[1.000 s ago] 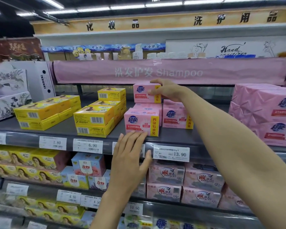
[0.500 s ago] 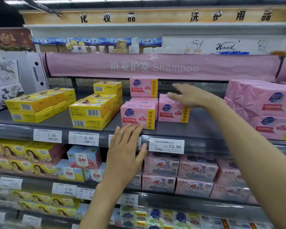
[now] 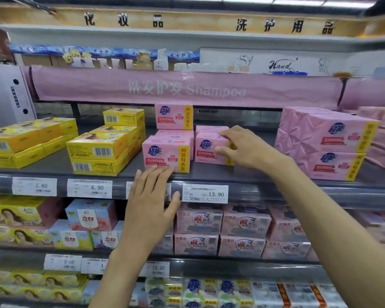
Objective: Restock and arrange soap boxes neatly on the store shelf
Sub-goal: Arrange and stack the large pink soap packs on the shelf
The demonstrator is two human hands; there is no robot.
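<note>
Bright overhead ceiling strip lights [image 3: 298, 1], soft overall blur, and wide-angle bending at the edges.

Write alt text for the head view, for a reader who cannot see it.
A person's right hand grips a pink rectangular soap box on a grey store shelf, while the flat left hand rests at its front edge. Stacked yellow rectangular soap boxes sit further left.

A broad stretch of bare shelf [image 3: 249, 174] lies open between the right pink box [image 3: 207, 150] and the wrapped pink packs [image 3: 333, 147]. Only a narrow slot separates that box from the pink stack [image 3: 165, 154] beside it. The banner [image 3: 187, 90] overhead hangs close above the top pink box [image 3: 173, 116], leaving little headroom there.
</note>
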